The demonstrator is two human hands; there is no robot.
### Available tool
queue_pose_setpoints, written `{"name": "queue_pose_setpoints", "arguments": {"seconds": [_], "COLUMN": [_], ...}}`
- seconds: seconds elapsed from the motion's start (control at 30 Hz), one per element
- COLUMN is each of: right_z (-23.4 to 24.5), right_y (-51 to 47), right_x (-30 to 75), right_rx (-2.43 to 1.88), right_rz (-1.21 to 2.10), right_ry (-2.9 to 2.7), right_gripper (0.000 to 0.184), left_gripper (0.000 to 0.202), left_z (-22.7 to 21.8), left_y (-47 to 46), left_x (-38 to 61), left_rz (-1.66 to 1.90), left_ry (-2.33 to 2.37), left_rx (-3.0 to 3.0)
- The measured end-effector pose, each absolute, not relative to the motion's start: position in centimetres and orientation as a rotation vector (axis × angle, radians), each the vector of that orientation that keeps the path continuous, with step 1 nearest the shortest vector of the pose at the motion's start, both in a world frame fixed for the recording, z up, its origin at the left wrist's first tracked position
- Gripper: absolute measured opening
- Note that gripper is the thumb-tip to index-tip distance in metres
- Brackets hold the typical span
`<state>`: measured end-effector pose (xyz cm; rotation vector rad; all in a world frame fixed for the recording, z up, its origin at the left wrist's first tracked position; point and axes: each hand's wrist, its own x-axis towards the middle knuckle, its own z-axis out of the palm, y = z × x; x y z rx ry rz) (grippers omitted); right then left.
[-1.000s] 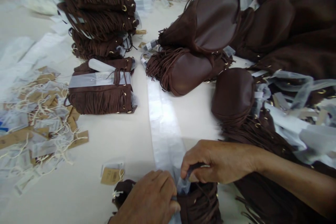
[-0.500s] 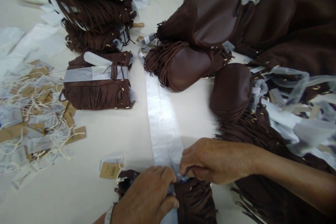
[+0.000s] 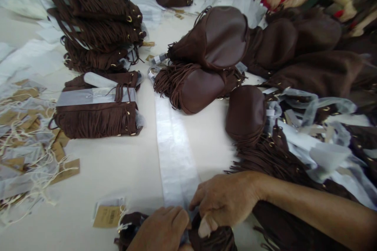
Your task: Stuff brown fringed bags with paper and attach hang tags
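Observation:
At the bottom edge my left hand [image 3: 160, 229] and my right hand [image 3: 224, 202] are both closed on a brown fringed garment [image 3: 213, 239] and on the near end of a long translucent plastic strip [image 3: 173, 153] that runs away from me over the white table [image 3: 118, 164]. The right thumb presses on the brown fabric. A paper tag [image 3: 107, 215] on string hangs at the garment's left end.
A folded fringed piece banded with plastic [image 3: 96, 110] lies left, behind it a stack of the same [image 3: 94, 27]. Brown padded cups [image 3: 206, 66] and loose fringed pieces [image 3: 294, 125] fill the right. A heap of string tags [image 3: 26, 133] covers the far left.
The view has tipped up and the hands now sit lower in the picture. My right hand has shifted left, its thumb now pressed on the fabric; both still grip garment and strip.

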<state>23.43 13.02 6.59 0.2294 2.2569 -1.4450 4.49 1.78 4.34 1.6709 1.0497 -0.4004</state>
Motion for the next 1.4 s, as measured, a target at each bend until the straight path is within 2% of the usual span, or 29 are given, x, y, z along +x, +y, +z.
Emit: {"name": "queue_pose_setpoints", "arguments": {"seconds": [0.1, 0.27, 0.47, 0.6, 0.8, 1.03, 1.13, 1.3, 1.4], "right_z": [6.5, 5.4, 6.3, 7.1, 7.1, 6.7, 6.7, 7.3, 7.3], "right_y": [12.7, 10.8, 10.7, 10.5, 9.6, 9.1, 8.7, 7.7, 7.3], "right_x": [23.3, 23.0, 21.9, 20.8, 20.1, 22.8, 23.6, 22.8, 22.0], "right_rx": [0.083, 0.111, 0.233, 0.242, 0.235, 0.348, 0.404, 0.628, 0.726], "right_rz": [-1.404, -1.094, -1.191, -1.098, -0.936, -1.08, -1.143, -0.994, -1.025], "right_ry": [2.222, 2.24, 2.027, 1.846, 1.798, 2.13, 2.225, 2.185, 2.176], "right_gripper": [0.02, 0.039, 0.037, 0.045, 0.056, 0.051, 0.054, 0.075, 0.088], "left_gripper": [0.023, 0.027, 0.019, 0.014, 0.018, 0.019, 0.023, 0.029, 0.029], "left_z": [4.4, 4.8, 5.3, 5.5, 5.5, 5.2, 5.1, 4.8, 4.2], "left_y": [1.9, 1.5, 0.7, 0.0, -0.3, -0.2, -0.7, -3.6, -6.7], "left_x": [4.8, 4.9, 4.6, 4.7, 4.7, 4.4, 3.9, 0.9, -1.3], "left_rz": [-0.398, -0.296, -0.11, -0.04, 0.031, 0.078, 0.165, 0.522, 0.655], "left_ry": [1.059, 1.074, 1.108, 1.133, 1.129, 1.126, 1.143, 1.398, 1.618], "left_rx": [1.688, 1.712, 1.718, 1.736, 1.792, 1.886, 1.901, 1.79, 1.651]}}
